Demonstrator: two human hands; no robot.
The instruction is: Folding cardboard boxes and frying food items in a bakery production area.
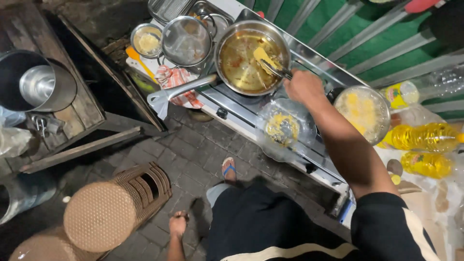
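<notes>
The right hand is extended over the stove and is closed around the handles of a pair of metal tongs. The tongs reach into the frying pan, and their tips grip a yellow piece of food that sits in the oil near the pan's right side. The frying pan stands on the stove's left burner, with its long handle pointing toward the lower left.

The left hand hangs low at the person's side, near the paved floor; its fingers are loosely curled and hold nothing.

Just below the right hand, a clear plastic bag containing yellow crumbs lies on the front of the stove. To the right of the hand, a metal bowl holds a pale yellow mixture. Further right, two bottles of cooking oil lie on their sides.

Left of the frying pan stand a wire strainer and a small bowl with a yellow residue. A red-and-white cloth lies beneath them.

On the floor at lower left, a stack of brown woven stools lies tipped over. At upper left, a large metal pot rests on a wooden table.
</notes>
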